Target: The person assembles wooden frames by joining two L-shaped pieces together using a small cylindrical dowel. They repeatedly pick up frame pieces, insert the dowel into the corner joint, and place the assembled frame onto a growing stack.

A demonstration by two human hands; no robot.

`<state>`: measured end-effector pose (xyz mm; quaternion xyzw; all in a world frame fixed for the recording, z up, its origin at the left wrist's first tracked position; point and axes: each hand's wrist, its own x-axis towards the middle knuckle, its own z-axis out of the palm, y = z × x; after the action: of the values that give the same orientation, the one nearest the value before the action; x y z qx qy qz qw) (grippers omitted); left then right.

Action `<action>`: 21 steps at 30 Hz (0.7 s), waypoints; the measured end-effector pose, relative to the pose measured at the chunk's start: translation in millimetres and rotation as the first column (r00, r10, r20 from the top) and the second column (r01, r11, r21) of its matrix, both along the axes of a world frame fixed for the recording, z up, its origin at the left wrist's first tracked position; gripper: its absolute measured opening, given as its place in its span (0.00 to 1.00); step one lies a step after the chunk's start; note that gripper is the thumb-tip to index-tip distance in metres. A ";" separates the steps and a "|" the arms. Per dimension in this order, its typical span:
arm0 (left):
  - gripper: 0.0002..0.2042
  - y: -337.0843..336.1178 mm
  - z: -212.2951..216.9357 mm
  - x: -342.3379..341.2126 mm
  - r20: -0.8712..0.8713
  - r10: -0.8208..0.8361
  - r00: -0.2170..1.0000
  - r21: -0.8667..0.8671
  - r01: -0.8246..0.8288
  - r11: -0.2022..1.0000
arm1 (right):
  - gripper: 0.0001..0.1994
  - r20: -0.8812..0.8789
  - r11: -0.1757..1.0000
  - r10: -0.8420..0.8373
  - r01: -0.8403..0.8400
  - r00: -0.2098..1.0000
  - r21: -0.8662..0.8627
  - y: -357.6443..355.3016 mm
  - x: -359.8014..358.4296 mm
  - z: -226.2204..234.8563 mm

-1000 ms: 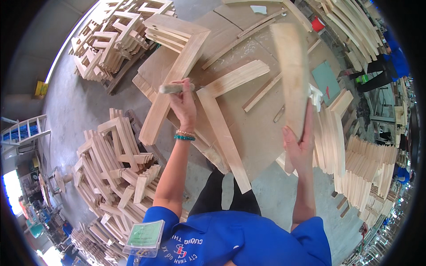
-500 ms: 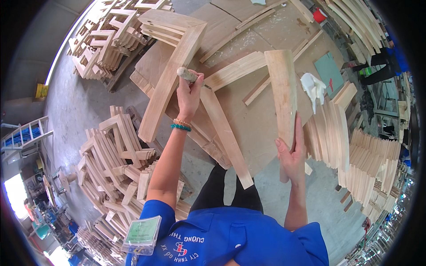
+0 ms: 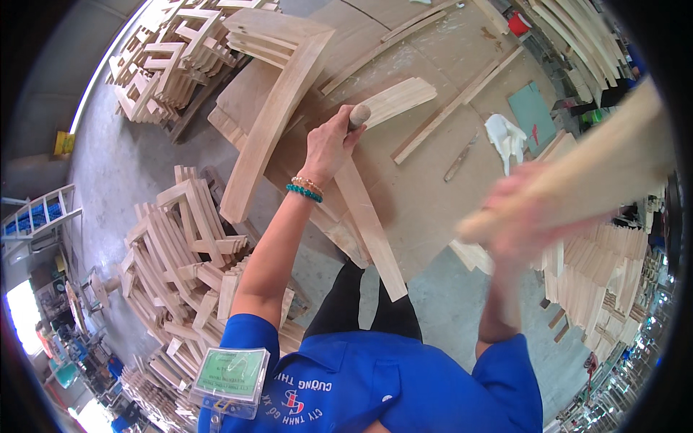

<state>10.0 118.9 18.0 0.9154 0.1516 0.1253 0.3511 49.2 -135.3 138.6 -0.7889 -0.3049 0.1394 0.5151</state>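
My left hand (image 3: pixel 330 148) is closed around a tool with a thick, round wooden handle (image 3: pixel 359 114). Its lower end is hidden, so I cannot tell its kind. It stands at the corner of an angled wooden frame, where one leg (image 3: pixel 372 227) runs toward me and the other piece (image 3: pixel 404 99) points away to the right. My right hand (image 3: pixel 516 216), smeared by motion, grips a wooden board (image 3: pixel 599 162) raised above the table's right side. Beyond my left hand lies another joined wooden frame (image 3: pixel 278 126).
The worktable (image 3: pixel 433 202) bears loose strips (image 3: pixel 458 105), a slim tool (image 3: pixel 460 157), a crumpled white cloth or glove (image 3: pixel 507 138) and a green sheet (image 3: pixel 533 115). Frame parts are heaped at the left (image 3: pixel 180 267); stacked wooden pieces (image 3: pixel 599 281) stand at the right.
My right hand has swung the board up and to the right, uncovering the slim tool on the table. My left hand has shifted right, and the handle now points up at the frame's corner.
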 end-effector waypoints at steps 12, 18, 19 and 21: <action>0.09 10.6 21.9 -48.5 0.220 0.818 0.532 -0.937 -0.117 0.328 | 0.37 -0.380 0.915 -0.394 0.395 0.837 -0.078 -41.5 -67.6 -56.0; 0.14 -68.0 -23.5 -123.3 -0.275 0.611 0.742 -0.898 -0.426 0.114 | 0.37 -0.285 0.864 -0.504 0.478 0.815 -0.161 -41.1 -94.1 -130.0; 0.14 -82.8 -32.0 -127.7 -0.360 0.567 0.741 -0.873 -0.482 0.076 | 0.37 -0.235 0.857 -0.516 0.490 0.824 -0.162 -36.1 -91.3 -140.4; 0.15 -108.9 -40.7 -115.7 -0.378 0.443 0.813 -0.865 -0.480 0.143 | 0.38 -0.129 0.834 -0.547 0.524 0.827 -0.172 -27.6 -75.2 -163.4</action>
<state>-105.7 10.0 -22.7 0.4444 0.4722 0.0995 0.7547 -25.9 -162.9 -24.9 -0.8593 -0.0158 0.0763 0.5056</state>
